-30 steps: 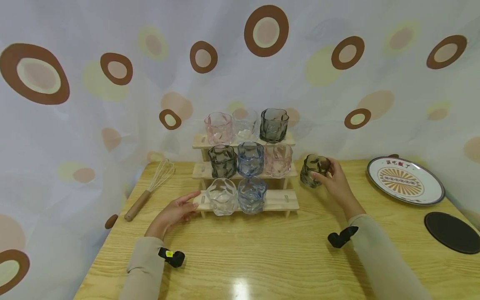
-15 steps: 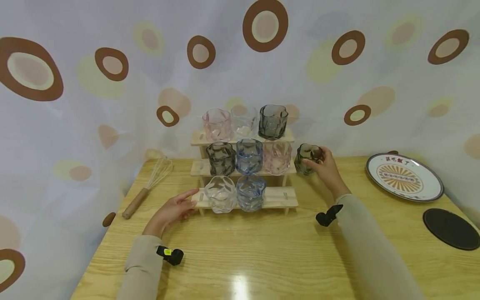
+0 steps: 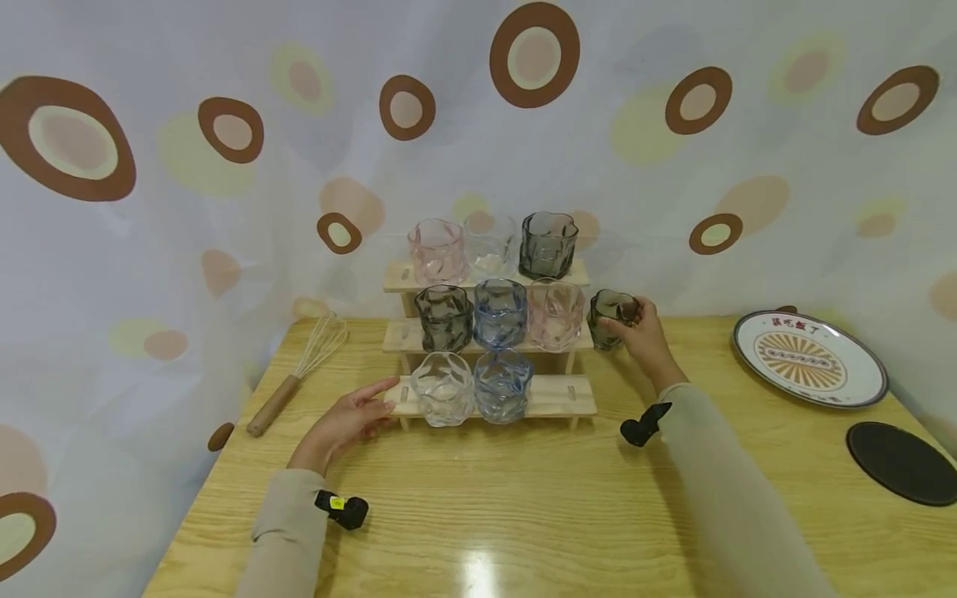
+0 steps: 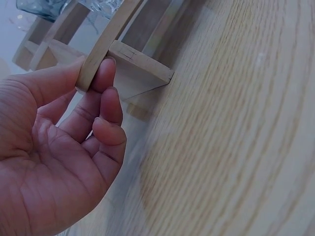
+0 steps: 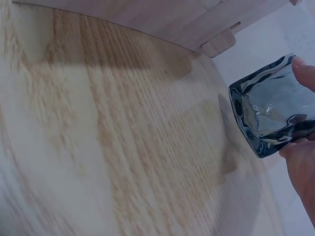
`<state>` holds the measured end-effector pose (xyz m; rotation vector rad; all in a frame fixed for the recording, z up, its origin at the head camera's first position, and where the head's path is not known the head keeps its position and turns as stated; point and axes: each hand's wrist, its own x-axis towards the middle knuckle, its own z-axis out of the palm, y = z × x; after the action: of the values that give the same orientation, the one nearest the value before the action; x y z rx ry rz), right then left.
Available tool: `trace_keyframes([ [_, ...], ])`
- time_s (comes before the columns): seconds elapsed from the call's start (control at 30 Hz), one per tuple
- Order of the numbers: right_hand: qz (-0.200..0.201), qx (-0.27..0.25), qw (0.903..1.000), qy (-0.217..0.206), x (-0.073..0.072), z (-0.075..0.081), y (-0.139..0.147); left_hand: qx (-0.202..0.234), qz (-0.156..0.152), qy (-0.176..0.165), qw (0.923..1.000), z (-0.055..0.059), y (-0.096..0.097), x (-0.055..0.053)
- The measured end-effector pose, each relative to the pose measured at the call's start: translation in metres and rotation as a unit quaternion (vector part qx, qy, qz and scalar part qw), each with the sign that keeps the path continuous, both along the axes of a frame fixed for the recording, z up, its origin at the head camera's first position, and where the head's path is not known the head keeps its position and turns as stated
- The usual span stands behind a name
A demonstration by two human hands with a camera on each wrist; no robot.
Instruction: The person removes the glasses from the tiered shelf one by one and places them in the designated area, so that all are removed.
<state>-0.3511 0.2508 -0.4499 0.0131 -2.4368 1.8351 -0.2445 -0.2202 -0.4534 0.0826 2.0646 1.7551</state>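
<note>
My right hand (image 3: pixel 643 336) held a squat, smoky grey-green glass tumbler (image 3: pixel 604 314) with a rippled wall, thumb against its near side and the other fingers round its right and far side. The tumbler was just beside the right end of the middle step of a three-tiered pale wooden rack (image 3: pixel 553 400), near a pale pink rippled glass (image 3: pixel 556 325); in the right wrist view it looked lifted off the light wooden counter (image 3: pixel 478 490). Its mouth faced up, but how far it leaned I couldn't tell.

What mattered, I judged, was how it lay to the bottom step: the slotted right end of that step sat lower, to the left and closer to me, with a rippled blue glass (image 3: pixel 503 397) and a rippled clear glass (image 3: pixel 443 400) side by side farther left on it. My right hand was much the nearer to that end. At the opposite end, my left hand (image 3: pixel 347 423) pinched the same step, thumb above and fingers (image 4: pixel 105 76) curled beneath.
</note>
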Motion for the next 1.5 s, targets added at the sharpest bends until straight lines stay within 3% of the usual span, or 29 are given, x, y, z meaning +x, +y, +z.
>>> trace_keyframes([
  [0.43, 0.008, -0.006, 0.9999, -0.010, -0.002, -0.008, -0.001, 0.003, -0.002, 0.007, 1.0000, -0.002, -0.002, 0.001],
  [0.67, 0.023, -0.003, 0.9994, -0.025, 0.006, 0.000, -0.001, 0.002, -0.006, 0.006, 1.0000, -0.001, -0.003, 0.003],
  [0.9, 0.020, 0.011, 0.9997, -0.010, 0.003, -0.010, 0.004, 0.004, -0.010, 0.008, 0.9999, -0.004, 0.000, 0.002],
  [1.27, -0.009, 0.015, 0.9997, -0.015, 0.006, -0.012, 0.008, 0.021, -0.016, 0.013, 0.9996, -0.001, 0.002, 0.000],
  [1.5, -0.002, 0.026, 0.9997, 0.002, 0.011, -0.007, 0.009, 0.036, -0.013, 0.005, 0.9992, 0.000, -0.001, 0.000],
])
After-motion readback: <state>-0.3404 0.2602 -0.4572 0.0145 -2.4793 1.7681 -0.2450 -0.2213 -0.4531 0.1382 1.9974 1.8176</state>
